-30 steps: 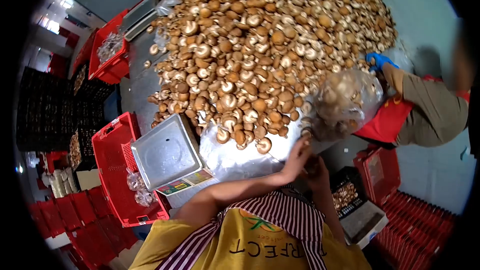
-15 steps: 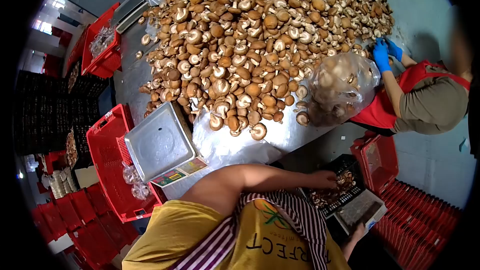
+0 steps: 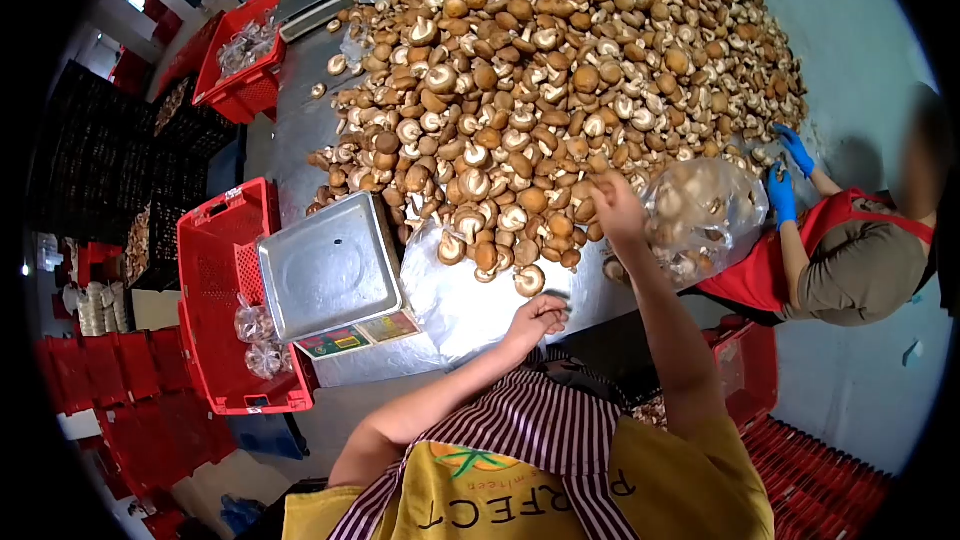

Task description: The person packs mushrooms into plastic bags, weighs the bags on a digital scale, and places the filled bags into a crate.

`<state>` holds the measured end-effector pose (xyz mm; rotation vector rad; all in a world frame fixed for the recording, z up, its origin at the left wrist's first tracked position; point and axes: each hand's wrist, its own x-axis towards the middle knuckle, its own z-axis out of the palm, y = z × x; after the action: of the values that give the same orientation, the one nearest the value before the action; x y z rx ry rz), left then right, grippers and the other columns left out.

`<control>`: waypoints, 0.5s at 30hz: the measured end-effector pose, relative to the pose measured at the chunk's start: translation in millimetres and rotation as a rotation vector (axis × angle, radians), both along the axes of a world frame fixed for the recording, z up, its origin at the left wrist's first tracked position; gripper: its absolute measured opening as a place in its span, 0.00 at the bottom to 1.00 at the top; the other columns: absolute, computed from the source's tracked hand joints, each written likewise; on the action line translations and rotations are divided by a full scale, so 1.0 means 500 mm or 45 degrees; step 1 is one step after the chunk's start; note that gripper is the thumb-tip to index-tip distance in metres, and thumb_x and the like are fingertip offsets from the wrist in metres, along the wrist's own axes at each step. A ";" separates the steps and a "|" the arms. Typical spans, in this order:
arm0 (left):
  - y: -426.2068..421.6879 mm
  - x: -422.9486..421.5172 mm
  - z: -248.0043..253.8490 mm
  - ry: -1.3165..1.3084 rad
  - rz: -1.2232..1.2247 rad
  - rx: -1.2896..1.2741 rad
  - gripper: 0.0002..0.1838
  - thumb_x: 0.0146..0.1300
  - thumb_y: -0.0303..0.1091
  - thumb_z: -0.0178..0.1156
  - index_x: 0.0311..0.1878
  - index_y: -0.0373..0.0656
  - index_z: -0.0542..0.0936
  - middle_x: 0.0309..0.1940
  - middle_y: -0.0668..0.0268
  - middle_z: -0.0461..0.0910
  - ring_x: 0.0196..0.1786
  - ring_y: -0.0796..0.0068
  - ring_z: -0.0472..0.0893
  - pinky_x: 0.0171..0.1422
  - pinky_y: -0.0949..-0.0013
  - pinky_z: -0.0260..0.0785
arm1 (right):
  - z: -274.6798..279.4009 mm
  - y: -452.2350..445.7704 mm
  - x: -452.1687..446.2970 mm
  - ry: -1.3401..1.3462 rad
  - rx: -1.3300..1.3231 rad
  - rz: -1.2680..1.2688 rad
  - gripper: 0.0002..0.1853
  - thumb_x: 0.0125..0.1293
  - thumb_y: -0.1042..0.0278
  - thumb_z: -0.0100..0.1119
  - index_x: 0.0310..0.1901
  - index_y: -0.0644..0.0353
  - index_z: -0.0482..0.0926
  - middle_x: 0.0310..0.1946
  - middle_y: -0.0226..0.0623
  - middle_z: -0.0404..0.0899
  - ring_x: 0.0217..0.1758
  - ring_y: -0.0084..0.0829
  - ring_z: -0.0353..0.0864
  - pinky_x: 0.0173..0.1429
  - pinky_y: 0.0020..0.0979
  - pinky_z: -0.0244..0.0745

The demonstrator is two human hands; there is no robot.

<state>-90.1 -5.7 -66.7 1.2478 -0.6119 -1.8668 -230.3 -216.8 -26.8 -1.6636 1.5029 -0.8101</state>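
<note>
A large heap of shiitake mushrooms covers the metal table. My right hand is at the near right edge of this heap, its bent fingertips against the mushrooms; what lies between them is hidden. Beside it stands a clear plastic bag with mushrooms inside. My left hand is over the table's front edge with its fingers curled in; whatever they hold, if anything, does not show. Left of that hand, a clear plastic sheet or bag lies flat on the table. A weighing scale with a metal pan stands farther left.
A red crate with bagged mushrooms adjoins the scale. Another red crate and a second scale are at the far left. A co-worker in blue gloves stands at the right. Red crates stack low right.
Both my hands have left the dark crate at the lower right. My right hand has moved up to the heap, my left to the table's front edge. The view has shifted.
</note>
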 end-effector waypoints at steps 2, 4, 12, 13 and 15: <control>0.009 0.005 0.009 0.056 0.074 0.012 0.11 0.70 0.24 0.51 0.54 0.37 0.75 0.41 0.64 0.80 0.40 0.78 0.80 0.46 0.77 0.72 | -0.053 -0.071 0.054 0.596 -0.437 0.110 0.18 0.64 0.65 0.61 0.53 0.65 0.76 0.52 0.47 0.77 0.55 0.42 0.77 0.60 0.44 0.71; 0.011 0.015 0.023 0.042 0.129 0.005 0.11 0.71 0.25 0.51 0.54 0.37 0.75 0.42 0.64 0.81 0.41 0.77 0.80 0.47 0.76 0.73 | -0.003 -0.080 0.098 0.788 -0.291 0.255 0.19 0.63 0.66 0.61 0.54 0.64 0.77 0.53 0.47 0.75 0.56 0.45 0.76 0.61 0.45 0.70; 0.009 0.078 0.021 0.062 0.377 0.108 0.11 0.74 0.32 0.51 0.54 0.40 0.76 0.44 0.62 0.83 0.41 0.75 0.82 0.48 0.72 0.75 | -0.058 -0.060 0.117 0.302 -0.470 0.308 0.10 0.69 0.67 0.53 0.41 0.62 0.82 0.39 0.44 0.81 0.44 0.41 0.81 0.57 0.43 0.74; -0.005 0.089 0.022 0.146 0.403 0.081 0.15 0.76 0.38 0.49 0.58 0.40 0.73 0.46 0.60 0.83 0.41 0.74 0.83 0.48 0.70 0.76 | -0.023 -0.030 0.126 0.305 -0.489 0.398 0.11 0.71 0.66 0.51 0.41 0.61 0.83 0.39 0.42 0.81 0.44 0.39 0.81 0.56 0.42 0.75; -0.042 0.104 0.071 0.350 0.519 0.125 0.25 0.76 0.52 0.43 0.63 0.41 0.66 0.49 0.56 0.81 0.44 0.66 0.84 0.51 0.65 0.77 | 0.017 0.020 0.141 0.366 -0.574 0.713 0.13 0.71 0.64 0.50 0.42 0.59 0.84 0.40 0.40 0.82 0.48 0.38 0.80 0.58 0.42 0.74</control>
<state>-38.2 -26.6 -31.0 1.0567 -0.1065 -1.6927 -159.8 -206.8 -18.4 -2.4711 0.9705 -0.6398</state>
